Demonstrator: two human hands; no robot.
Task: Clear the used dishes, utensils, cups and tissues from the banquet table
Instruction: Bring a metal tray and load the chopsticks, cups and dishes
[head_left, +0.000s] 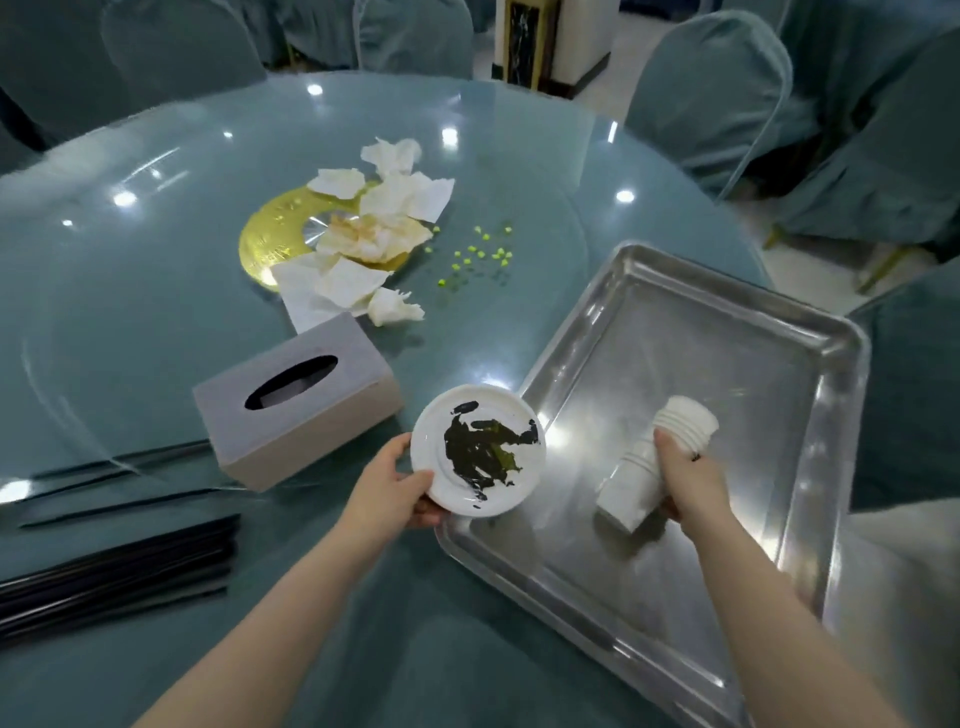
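Over steel tray (727, 332), hands grip dark-smeared white saucer (478, 451) and stacked white cups (655, 460).

The right hand (688, 480) covered the middle of the stacked cups (652, 467), so their count was indeterminate. The tray (727, 332) ran past the bottom edge. The black bundle (114, 577) was cropped at left and blurred.
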